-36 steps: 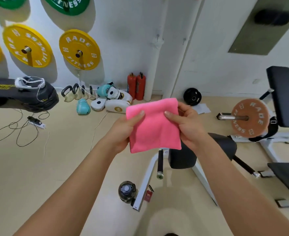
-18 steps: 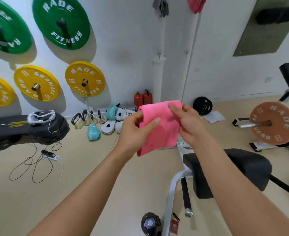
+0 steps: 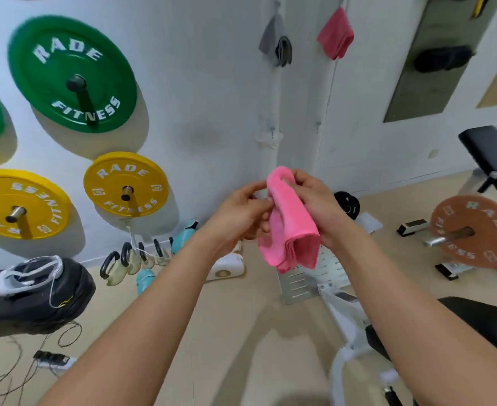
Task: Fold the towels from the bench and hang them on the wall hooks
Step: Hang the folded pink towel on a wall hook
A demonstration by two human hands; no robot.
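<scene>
A folded pink towel (image 3: pixel 289 227) hangs doubled over between my two hands at chest height, its layered edges pointing down. My left hand (image 3: pixel 237 213) pinches its left side near the top. My right hand (image 3: pixel 317 206) grips the upper fold and the right side. High on the white wall a grey towel (image 3: pixel 275 39) and a red-pink towel (image 3: pixel 336 35) hang from hooks. Two bare small hooks (image 3: pixel 272 131) (image 3: pixel 318 125) sit lower on the wall, just above my hands.
Green (image 3: pixel 71 73) and yellow weight plates (image 3: pixel 125 184) are pegged on the wall at left. Kettlebells (image 3: pixel 130 259) and boxing gear lie on the floor below. A black padded bench (image 3: pixel 487 326) stands at lower right, a plate-loaded machine (image 3: pixel 472 230) at right, cables at lower left.
The view has tilted upward, bringing the wall towels and hooks into sight. The flat pink towel has been folded over into a narrower hanging bundle and raised toward the wall.
</scene>
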